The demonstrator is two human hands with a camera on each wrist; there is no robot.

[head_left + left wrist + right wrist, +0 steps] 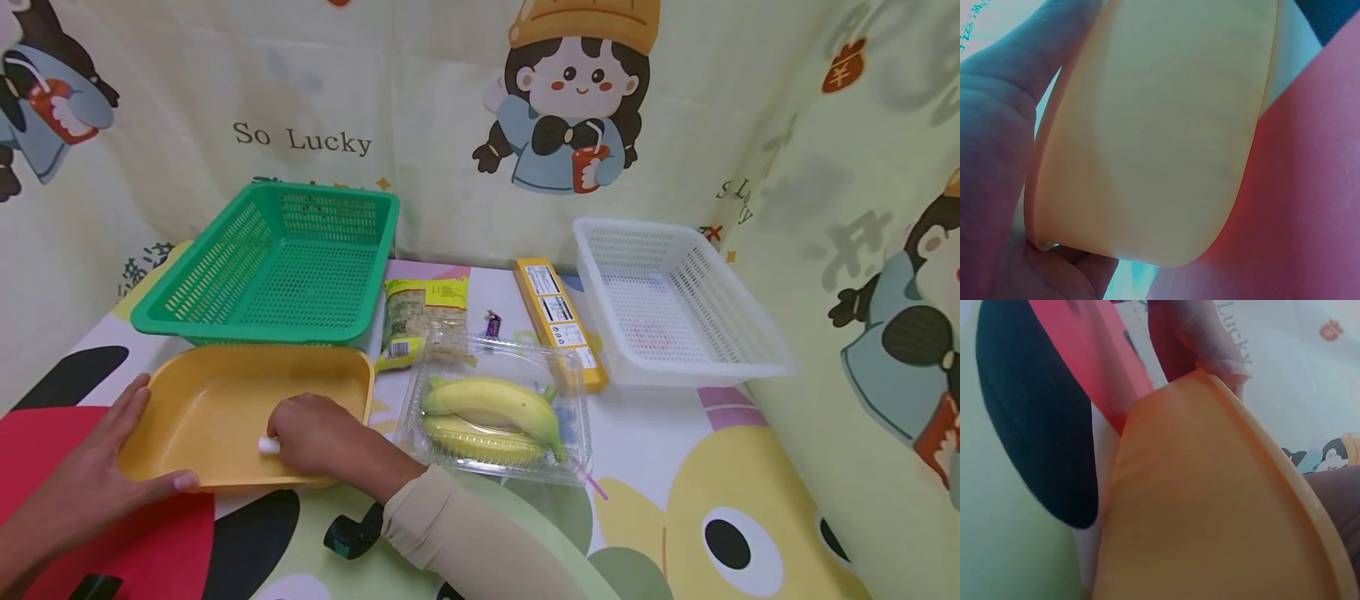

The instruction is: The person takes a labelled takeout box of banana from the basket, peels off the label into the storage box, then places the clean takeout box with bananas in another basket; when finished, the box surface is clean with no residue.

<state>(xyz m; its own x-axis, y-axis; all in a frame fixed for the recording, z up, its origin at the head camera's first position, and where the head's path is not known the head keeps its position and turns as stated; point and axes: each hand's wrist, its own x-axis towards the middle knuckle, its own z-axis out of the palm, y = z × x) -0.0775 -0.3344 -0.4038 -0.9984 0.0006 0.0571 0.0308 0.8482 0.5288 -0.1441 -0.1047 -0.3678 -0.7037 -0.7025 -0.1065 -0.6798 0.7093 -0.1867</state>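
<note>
From the head view, the left hand (pixel 90 483) grips the yellow tray's (pixel 217 400) near corner on the bench (pixel 675 442); the right hand (pixel 318 433) pinches a small white thing (pixel 266 446) inside it. Left wrist: fingers (pixel 997 125) wrap the rim. Right wrist: only tray shows; best keep it steady

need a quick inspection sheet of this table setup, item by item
surface: table under a cartoon-print cloth.
job's things: yellow tray at the near left; a small white object in it, under the right hand.
clutter: green basket, white basket, clear box of bananas, snack packet, yellow carton, small purple sweet.
grips: left hand holds the tray's near-left corner, thumb on the rim; right hand curled inside the tray on the white object.
cables: nothing seen.
surroundings: printed curtain behind and on the right.
</note>
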